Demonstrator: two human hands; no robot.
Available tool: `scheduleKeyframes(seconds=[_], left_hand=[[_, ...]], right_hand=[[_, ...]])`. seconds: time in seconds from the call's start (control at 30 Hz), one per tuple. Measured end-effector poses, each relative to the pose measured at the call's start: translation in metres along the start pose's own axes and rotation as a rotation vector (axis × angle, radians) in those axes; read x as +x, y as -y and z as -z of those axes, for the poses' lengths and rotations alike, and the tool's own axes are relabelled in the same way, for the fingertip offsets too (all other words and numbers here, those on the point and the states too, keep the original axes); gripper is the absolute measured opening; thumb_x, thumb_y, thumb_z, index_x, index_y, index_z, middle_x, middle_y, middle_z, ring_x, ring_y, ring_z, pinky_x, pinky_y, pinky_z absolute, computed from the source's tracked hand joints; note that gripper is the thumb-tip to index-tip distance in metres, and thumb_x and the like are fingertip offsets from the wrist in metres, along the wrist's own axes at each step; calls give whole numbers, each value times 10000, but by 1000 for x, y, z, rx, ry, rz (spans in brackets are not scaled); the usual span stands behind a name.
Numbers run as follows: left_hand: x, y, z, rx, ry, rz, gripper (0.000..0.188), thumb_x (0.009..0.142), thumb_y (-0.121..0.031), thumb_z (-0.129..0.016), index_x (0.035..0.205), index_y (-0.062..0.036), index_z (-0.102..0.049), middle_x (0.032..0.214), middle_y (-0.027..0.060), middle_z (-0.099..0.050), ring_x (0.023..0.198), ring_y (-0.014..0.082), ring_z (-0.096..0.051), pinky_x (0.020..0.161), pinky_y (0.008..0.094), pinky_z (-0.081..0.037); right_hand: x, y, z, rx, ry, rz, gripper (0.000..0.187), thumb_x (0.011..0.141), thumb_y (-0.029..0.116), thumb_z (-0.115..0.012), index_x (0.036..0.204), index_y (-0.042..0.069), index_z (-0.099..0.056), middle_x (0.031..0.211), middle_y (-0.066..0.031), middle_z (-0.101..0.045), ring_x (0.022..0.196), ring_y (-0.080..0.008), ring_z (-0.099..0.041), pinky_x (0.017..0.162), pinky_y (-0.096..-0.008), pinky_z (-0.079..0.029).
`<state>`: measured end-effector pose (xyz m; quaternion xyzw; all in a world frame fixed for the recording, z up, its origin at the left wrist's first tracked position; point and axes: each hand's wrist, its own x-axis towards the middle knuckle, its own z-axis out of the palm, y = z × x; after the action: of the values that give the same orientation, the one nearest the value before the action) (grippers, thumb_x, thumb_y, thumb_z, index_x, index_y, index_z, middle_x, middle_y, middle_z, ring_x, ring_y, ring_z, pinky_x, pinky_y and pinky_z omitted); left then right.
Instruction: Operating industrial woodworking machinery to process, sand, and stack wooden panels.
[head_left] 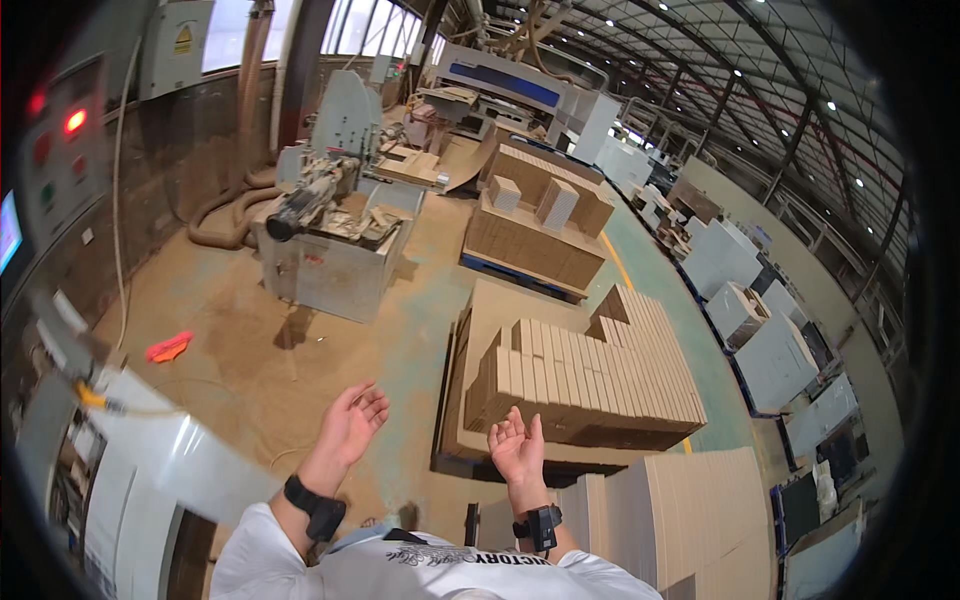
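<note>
Dusty workshop floor [235, 345]. I read left fingers [375, 404] and right fingers [514, 421] half-curled, both empty. Brown board stack [585, 375] sits beyond the right fingers, rows packed tight, probably for stability.

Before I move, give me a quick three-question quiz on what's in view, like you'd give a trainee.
1. True or false: the left hand is gripping a hammer.
2. Pick one: the orange-red item on the floor lies, in this view, A) right of both hands, B) between them, C) left of both.
3. Which hand appears in front of the stacked brown cardboard pieces?

Key: 1. False, it holds nothing. 2. C. 3. The right hand.
</note>
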<state>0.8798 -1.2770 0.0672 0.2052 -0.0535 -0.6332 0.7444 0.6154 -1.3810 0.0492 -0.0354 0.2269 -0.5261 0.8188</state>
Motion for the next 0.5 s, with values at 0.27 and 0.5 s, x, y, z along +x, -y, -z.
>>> scheduleKeyframes(seconds=[0.27, 0.5], left_hand=[[375, -21, -106, 1021, 201, -74, 344, 827, -205, -564, 1091, -1, -479, 910, 63, -551, 770, 138, -566, 665, 254, -452], [617, -38, -47, 1327, 146, 25, 309, 804, -125, -597, 1075, 6, -525, 914, 69, -564, 817, 131, -556, 641, 227, -450]], right_hand=[[209, 66, -102, 254, 93, 202, 442, 880, 469, -401, 967, 60, -546, 786, -21, -585, 720, -164, -538, 748, -340, -447], [461, 67, -178, 447, 166, 151, 460, 899, 460, -352, 956, 48, -549, 754, -59, -565, 707, -179, -507, 727, -326, -418]])
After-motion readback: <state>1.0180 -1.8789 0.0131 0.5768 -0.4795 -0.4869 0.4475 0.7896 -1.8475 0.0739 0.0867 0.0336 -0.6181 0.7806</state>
